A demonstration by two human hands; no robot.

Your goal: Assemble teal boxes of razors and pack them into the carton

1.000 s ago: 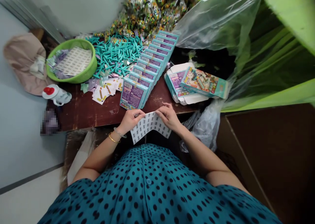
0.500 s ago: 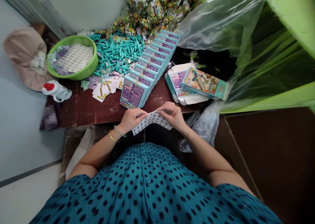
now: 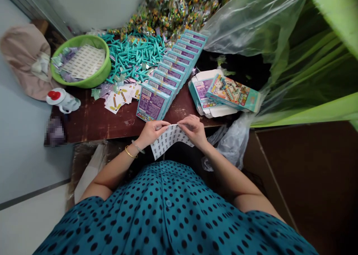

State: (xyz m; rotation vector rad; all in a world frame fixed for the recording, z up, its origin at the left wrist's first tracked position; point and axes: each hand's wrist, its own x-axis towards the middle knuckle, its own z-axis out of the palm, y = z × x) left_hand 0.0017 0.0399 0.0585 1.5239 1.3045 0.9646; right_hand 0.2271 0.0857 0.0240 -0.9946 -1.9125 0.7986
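Both hands pinch one sticker sheet (image 3: 167, 140) by its top edge, left hand (image 3: 151, 131) and right hand (image 3: 194, 130) close together; the fingertips possibly peel a label. A row of boxes (image 3: 167, 77) stands just beyond them.

Dark brown wooden table (image 3: 95, 124), top scuffed, far edge against a pale wall (image 3: 92, 5). Pale floor (image 3: 25, 165) off its left edge, crossed by one dark line. Light soft, even; green sheeting (image 3: 330, 109) off right edge.

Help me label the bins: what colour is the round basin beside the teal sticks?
The basin is bright lime green, clearest in the head view.
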